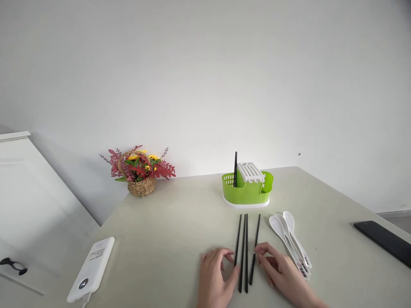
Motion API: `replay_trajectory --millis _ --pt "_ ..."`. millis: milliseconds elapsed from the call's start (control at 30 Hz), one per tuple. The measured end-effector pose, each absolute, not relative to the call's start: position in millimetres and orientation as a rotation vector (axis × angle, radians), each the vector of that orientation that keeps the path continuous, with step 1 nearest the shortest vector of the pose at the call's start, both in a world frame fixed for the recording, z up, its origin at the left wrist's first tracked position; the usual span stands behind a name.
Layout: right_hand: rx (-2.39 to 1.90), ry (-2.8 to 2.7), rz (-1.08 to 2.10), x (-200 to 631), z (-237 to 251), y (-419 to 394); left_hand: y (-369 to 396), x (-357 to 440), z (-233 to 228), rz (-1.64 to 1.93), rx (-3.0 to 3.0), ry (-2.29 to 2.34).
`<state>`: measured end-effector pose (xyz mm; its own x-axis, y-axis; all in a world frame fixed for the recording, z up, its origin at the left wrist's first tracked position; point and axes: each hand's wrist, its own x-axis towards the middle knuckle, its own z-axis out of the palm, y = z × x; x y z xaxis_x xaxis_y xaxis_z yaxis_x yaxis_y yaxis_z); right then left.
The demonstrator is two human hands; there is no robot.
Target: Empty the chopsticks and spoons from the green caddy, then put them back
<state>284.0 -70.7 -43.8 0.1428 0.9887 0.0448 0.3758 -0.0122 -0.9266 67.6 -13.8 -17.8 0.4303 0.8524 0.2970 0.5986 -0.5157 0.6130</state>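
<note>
White wall [205, 85], pale surface [180, 222]; fronting green caddy [247, 196], left fingers [221, 252] parted around chopstick [238, 239], grip unclear; right fingers [265, 247] pinch second chopstick [257, 231].

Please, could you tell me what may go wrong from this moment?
The two middle black chopsticks lie loose between the left hand and the right hand, so either hand could knock them out of line. The right hand is also close to the white spoons; a sideways move might scatter them.
</note>
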Motion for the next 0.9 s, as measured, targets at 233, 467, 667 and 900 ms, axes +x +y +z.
replay_trajectory --millis 233,467,667,900 --pt "-1.628 -1.253 0.852 288 -51 -74 -16 71 -14 0.755 2.232 1.286" --pt "-1.675 -1.242 0.798 287 -53 -74 -17 73 -12 0.763 2.235 1.298" --pt "-1.652 -1.239 0.785 289 -53 -73 -16 72 -20 0.790 2.280 1.321" --pt "-1.662 -1.245 0.780 289 -56 -75 -21 84 -27 0.882 2.475 1.378"
